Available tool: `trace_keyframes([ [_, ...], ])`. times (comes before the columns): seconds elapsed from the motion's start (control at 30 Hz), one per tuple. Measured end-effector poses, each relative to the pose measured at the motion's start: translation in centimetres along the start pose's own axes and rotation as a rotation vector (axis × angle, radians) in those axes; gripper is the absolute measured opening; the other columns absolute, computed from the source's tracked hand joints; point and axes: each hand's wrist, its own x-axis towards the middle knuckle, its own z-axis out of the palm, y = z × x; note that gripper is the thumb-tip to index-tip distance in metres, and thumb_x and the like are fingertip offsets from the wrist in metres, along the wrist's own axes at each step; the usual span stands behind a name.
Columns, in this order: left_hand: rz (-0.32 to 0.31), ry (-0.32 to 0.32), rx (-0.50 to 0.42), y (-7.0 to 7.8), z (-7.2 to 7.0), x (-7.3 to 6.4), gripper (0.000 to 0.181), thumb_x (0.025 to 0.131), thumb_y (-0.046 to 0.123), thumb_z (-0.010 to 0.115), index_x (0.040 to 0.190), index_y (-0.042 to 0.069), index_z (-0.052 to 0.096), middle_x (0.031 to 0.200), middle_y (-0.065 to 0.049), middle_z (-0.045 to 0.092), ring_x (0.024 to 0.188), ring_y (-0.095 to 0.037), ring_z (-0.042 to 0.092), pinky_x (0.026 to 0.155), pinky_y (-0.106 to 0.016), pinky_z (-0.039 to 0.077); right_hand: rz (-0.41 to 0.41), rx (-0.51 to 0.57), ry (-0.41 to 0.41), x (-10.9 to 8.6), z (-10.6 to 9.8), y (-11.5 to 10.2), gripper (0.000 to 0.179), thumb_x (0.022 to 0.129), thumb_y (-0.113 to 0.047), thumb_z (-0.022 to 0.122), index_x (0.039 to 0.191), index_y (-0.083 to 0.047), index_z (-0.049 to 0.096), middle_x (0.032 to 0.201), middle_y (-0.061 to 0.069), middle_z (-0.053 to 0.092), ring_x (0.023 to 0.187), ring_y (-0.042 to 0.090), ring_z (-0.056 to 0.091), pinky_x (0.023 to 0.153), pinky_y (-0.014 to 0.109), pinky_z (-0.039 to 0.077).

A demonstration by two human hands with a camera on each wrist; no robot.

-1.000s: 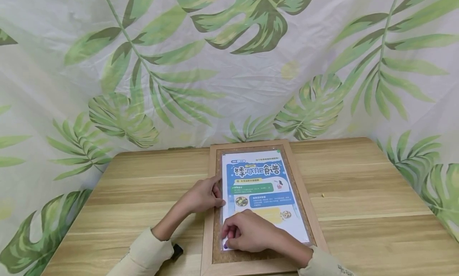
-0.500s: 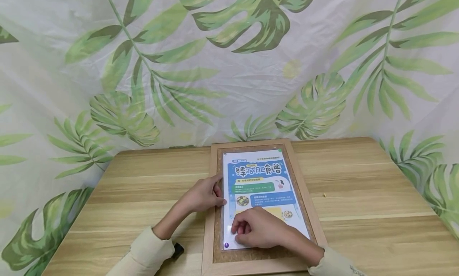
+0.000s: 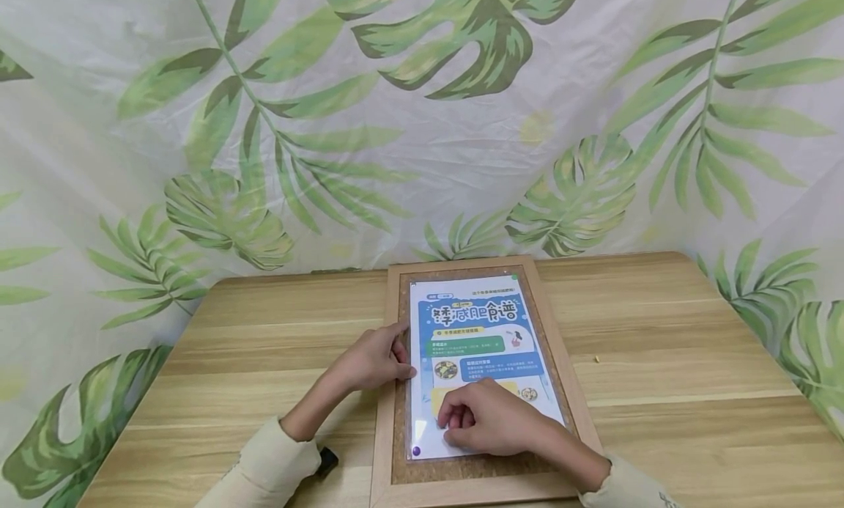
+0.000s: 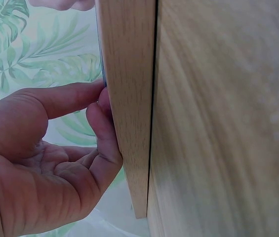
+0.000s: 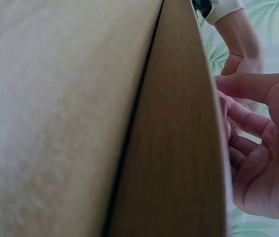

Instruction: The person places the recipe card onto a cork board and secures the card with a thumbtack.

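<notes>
A cork board in a wooden frame [image 3: 393,295] lies on the table, bearing a printed poster [image 3: 476,339] in a glossy clear cover. My left hand [image 3: 374,360] rests over the board's left side, its thumb and fingertips on the poster's left edge. Its fingers bend against the frame in the left wrist view. Over the poster's lower part, my right hand [image 3: 491,418] hovers or rests with loosely curled fingers; I see nothing between them. A purple push pin [image 3: 416,451] sits at the poster's lower left corner, and a green pin [image 3: 514,277] at its upper right.
A small black object [image 3: 327,462] lies by the left sleeve. To the right of the board, a tiny yellowish piece [image 3: 597,359] lies on the wooden table [image 3: 686,332]. A leaf-patterned curtain [image 3: 422,127] hangs behind the table.
My right hand has let go of the purple push pin at the lower left corner and moved right and slightly up over the poster. My left hand stays in place.
</notes>
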Motion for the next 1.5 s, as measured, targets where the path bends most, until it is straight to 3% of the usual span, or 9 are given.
trace_keyframes([
  [0.57, -0.017, 0.004, -0.01, 0.0, 0.1, 0.0, 0.089, 0.089, 0.002, 0.085, 0.163, -0.008, 0.035, 0.083, -0.004, 0.066, 0.071, -0.017, 0.058, 0.061, -0.027, 0.043, 0.005, 0.013, 0.005, -0.6, -0.2, 0.1, 0.009, 0.092, -0.007, 0.077, 0.093, -0.016, 0.077, 0.075, -0.015, 0.064, 0.064, -0.004, 0.057, 0.064, 0.018, 0.051],
  [0.83, -0.022, 0.004, 0.011, 0.0, 0.1, 0.1, 0.088, 0.09, 0.003, 0.085, 0.163, -0.007, 0.036, 0.084, -0.004, 0.065, 0.072, -0.017, 0.058, 0.061, -0.028, 0.043, 0.013, -0.021, 0.067, -1.9, -1.6, 0.9, 0.006, 0.094, -0.011, 0.079, 0.096, -0.016, 0.077, 0.077, -0.014, 0.064, 0.069, -0.003, 0.056, 0.065, 0.02, 0.051],
  [1.03, -0.026, 0.002, 0.009, 0.0, 0.1, 0.1, 0.09, 0.09, 0.003, 0.085, 0.164, -0.006, 0.035, 0.084, -0.004, 0.065, 0.071, -0.017, 0.058, 0.061, -0.028, 0.042, 0.078, -0.053, 0.124, -3.1, -2.8, 1.9, 0.005, 0.093, -0.013, 0.081, 0.094, -0.017, 0.077, 0.077, -0.013, 0.064, 0.071, 0.0, 0.057, 0.067, 0.021, 0.05],
  [1.5, -0.029, 0.003, 0.009, 0.3, -0.1, 0.0, 0.089, 0.089, 0.003, 0.085, 0.163, -0.008, 0.036, 0.084, -0.004, 0.065, 0.071, -0.017, 0.057, 0.06, -0.027, 0.042, 0.14, -0.063, 0.175, -5.1, -5.2, 4.1, 0.005, 0.095, -0.011, 0.077, 0.095, -0.015, 0.078, 0.079, -0.01, 0.066, 0.072, 0.002, 0.058, 0.066, 0.021, 0.05],
])
